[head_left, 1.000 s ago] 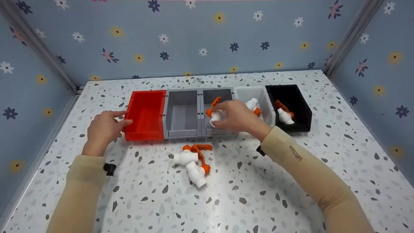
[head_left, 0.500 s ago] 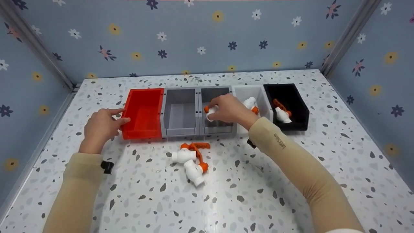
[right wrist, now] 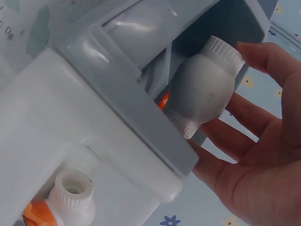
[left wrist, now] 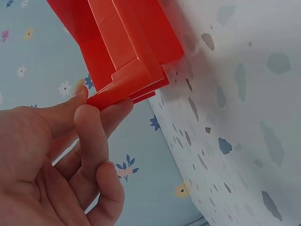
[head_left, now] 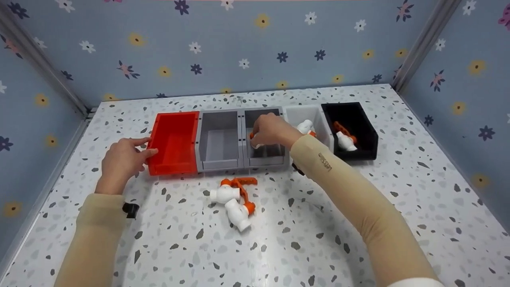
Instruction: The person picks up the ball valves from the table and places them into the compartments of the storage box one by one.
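Note:
My left hand [head_left: 121, 161] is at the left side of a red bin [head_left: 173, 168]; in the left wrist view its thumb and fingers pinch the bin's edge. Inside the right one of two grey bins [head_left: 265, 161], my right hand [head_left: 273, 129] holds a white ball valve [right wrist: 202, 89] by its body. In the right wrist view the thumb and fingertips touch its two ends, and only a bit of its orange handle shows. The head view mostly hides that valve behind the hand.
Two white valves, one lying [head_left: 225, 194] behind the other [head_left: 238, 215], have orange handles crossing on the speckled table. The left grey bin [head_left: 221, 164] adjoins the red one. A white bin [head_left: 327, 135] and a black bin [head_left: 368, 154] each hold a valve.
My right hand has lowered into the right grey bin with the valve, which is now largely out of sight in the head view. The left hand has stayed at the red bin.

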A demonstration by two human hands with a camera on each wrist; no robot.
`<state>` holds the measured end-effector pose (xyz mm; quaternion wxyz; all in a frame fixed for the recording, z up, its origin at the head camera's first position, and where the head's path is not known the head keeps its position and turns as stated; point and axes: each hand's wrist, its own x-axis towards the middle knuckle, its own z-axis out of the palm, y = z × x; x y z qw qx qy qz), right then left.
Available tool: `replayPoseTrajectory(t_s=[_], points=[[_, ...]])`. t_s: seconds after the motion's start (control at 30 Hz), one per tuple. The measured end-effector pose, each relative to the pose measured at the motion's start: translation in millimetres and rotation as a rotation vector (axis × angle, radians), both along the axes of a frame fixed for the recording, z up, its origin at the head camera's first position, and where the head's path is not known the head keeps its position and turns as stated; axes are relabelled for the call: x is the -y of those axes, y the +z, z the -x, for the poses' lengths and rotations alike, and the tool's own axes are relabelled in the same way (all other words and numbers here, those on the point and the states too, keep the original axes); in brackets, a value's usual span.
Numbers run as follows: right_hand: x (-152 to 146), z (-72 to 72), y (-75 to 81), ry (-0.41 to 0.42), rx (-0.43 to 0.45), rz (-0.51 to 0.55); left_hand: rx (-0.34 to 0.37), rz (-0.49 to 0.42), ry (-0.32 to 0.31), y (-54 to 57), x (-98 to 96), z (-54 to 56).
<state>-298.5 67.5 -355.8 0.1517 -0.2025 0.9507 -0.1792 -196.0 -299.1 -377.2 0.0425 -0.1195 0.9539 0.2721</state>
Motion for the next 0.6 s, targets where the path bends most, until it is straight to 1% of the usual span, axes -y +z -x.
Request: replayPoseTrajectory(t_s=[0.13, 0.33, 0.43, 0.6], points=[[1.6, 4.6, -0.6, 0.007, 0.005, -0.027, -0.016, 0.016, -0.012, 1.0, -1.0, 0.7], [9.5, 5.7, -2.2, -0.009, 0.000, -0.139, -0.014, 0.009, -0.011, 0.9, -0.8, 1.0], [12.7, 5.0, -2.3, -0.009, 0.037, -0.187, -0.006, 0.006, -0.010, 0.8, -1.1, 1.3], [16.0, 3.6, -1.9, -0.014, 0.116, -0.231, 0.008, 0.002, -0.005, 1.5, -1.7, 1.8]])
